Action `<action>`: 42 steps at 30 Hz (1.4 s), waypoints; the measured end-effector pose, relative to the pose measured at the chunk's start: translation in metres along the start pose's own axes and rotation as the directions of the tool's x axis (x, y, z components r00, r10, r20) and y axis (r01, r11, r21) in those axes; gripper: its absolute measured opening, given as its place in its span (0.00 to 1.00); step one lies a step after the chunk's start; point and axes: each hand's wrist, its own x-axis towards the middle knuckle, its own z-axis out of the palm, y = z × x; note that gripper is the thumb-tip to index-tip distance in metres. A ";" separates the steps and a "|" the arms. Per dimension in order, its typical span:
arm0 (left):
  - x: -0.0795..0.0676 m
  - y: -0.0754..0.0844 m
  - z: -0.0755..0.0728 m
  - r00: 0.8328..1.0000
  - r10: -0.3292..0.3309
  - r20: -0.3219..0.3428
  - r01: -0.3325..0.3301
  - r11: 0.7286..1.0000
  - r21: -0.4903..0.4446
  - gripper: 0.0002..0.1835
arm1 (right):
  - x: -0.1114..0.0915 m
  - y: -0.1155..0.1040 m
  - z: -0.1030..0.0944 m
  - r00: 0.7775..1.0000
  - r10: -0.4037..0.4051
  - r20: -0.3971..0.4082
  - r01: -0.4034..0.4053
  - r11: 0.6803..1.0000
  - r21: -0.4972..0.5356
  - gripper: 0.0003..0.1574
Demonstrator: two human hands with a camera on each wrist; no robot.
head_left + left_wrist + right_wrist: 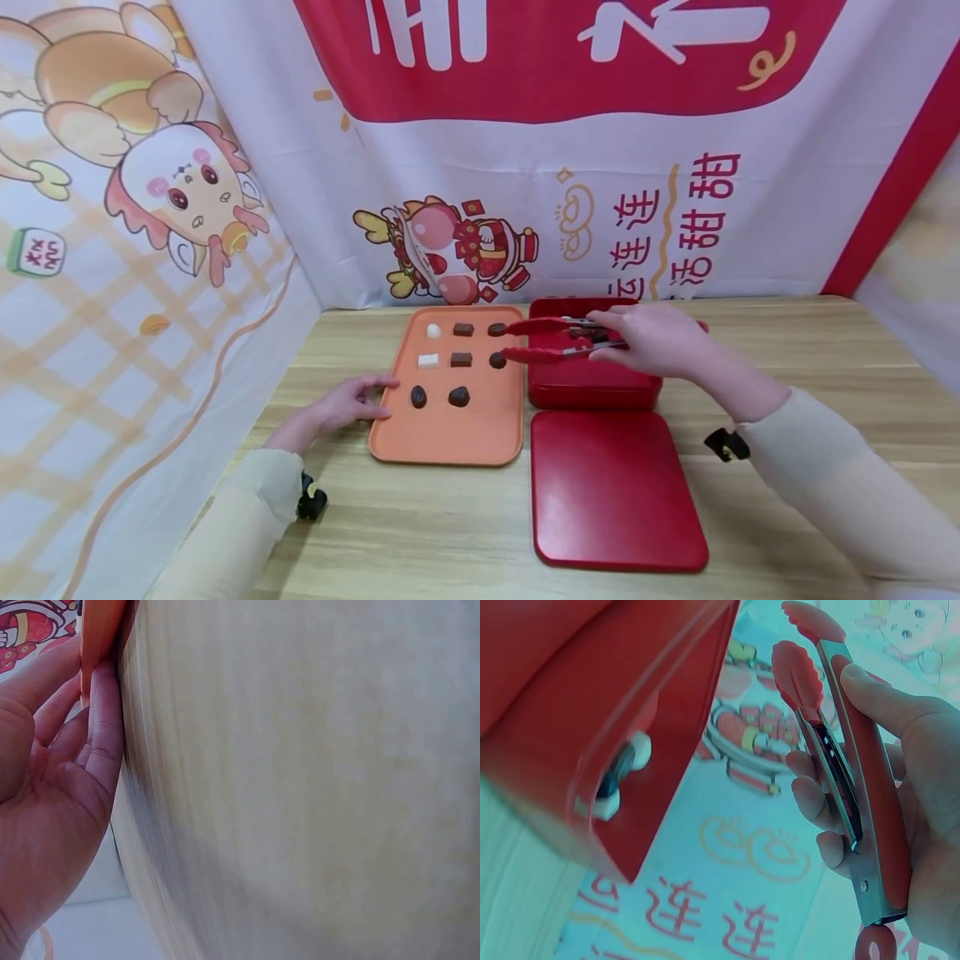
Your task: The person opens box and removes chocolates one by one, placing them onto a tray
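My right hand (648,337) grips red-tipped tongs (866,772) above the red box (592,392). The two tong tips stand apart, with nothing between them in the right wrist view, and point left over the right edge of the orange tray (450,442). On that tray sit several chocolates, among them a dark oval one (418,397), a brown block (461,359) and a white block (428,361). My left hand (348,402) touches the tray's left rim with fairly straight fingers (105,735). Inside the box lie more dark and white pieces (622,776), partly hidden by the tongs.
A red lid (618,492) lies flat on the wooden table (420,533) in front of the box. Behind the table hangs a printed cloth (450,167), and another patterned cloth (150,333) runs along the left side.
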 end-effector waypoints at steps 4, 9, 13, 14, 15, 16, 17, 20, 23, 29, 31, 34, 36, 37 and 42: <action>-0.006 0.011 -0.001 1.000 -0.004 0.011 0.004 1.000 0.003 0.31 | -0.010 0.012 -0.008 0.999 0.031 -0.008 -0.031 0.999 -0.027 0.39; -0.013 0.025 -0.002 1.000 -0.001 0.018 0.001 1.000 -0.001 0.30 | -0.021 0.025 -0.017 0.998 0.057 -0.009 -0.058 0.997 -0.053 0.39; -0.003 0.005 -0.001 1.000 -0.012 -0.004 0.012 1.000 0.007 0.31 | -0.029 0.036 -0.021 0.998 0.063 -0.012 -0.064 0.995 -0.080 0.40; -0.001 0.000 -0.001 1.000 -0.011 -0.008 0.011 1.000 0.006 0.31 | -0.030 0.039 -0.020 0.998 0.068 -0.011 -0.068 0.994 -0.085 0.40; 0.000 -0.001 -0.001 1.000 -0.008 -0.009 0.008 1.000 0.007 0.31 | -0.031 0.042 -0.020 0.997 0.075 -0.007 -0.075 0.994 -0.085 0.40; 0.000 -0.002 -0.001 1.000 -0.007 -0.010 0.007 1.000 0.007 0.31 | -0.033 0.044 -0.020 0.997 0.081 -0.002 -0.081 0.993 -0.085 0.41; 0.000 -0.003 -0.001 1.000 -0.002 -0.009 0.002 1.000 0.006 0.31 | -0.034 0.046 -0.019 0.996 0.085 0.002 -0.085 0.993 -0.081 0.41; 0.000 -0.004 0.000 1.000 -0.002 -0.004 0.002 1.000 0.005 0.32 | -0.036 0.052 -0.017 0.994 0.105 0.022 -0.103 0.991 -0.083 0.43; -0.001 -0.004 0.000 1.000 -0.016 0.000 0.016 1.000 0.007 0.32 | -0.037 0.058 -0.012 0.992 0.121 0.044 -0.117 0.989 -0.092 0.44; -0.001 -0.005 0.001 1.000 -0.015 -0.003 0.015 1.000 0.008 0.32 | -0.037 0.067 -0.006 0.973 0.194 0.122 -0.184 0.979 -0.091 0.48; -0.001 -0.005 0.001 1.000 -0.006 -0.007 0.006 1.000 0.010 0.32 | -0.036 0.069 -0.005 0.966 0.210 0.150 -0.198 0.976 -0.089 0.49; -0.002 -0.002 0.001 1.000 -0.002 -0.012 0.003 1.000 0.008 0.31 | -0.034 0.071 -0.002 0.961 0.214 0.174 -0.201 0.976 -0.090 0.48; -0.004 0.004 0.000 1.000 0.003 -0.007 -0.003 1.000 0.004 0.31 | -0.033 0.073 -0.001 0.961 0.211 0.179 -0.197 0.976 -0.093 0.47; -0.006 0.008 0.000 1.000 0.007 -0.003 -0.007 1.000 0.000 0.31 | -0.032 0.073 -0.001 0.961 0.210 0.182 -0.195 0.976 -0.097 0.46; -0.015 0.030 -0.001 1.000 0.007 0.011 -0.007 1.000 -0.005 0.29 | -0.027 0.076 0.000 0.956 0.213 0.199 -0.197 0.976 -0.097 0.44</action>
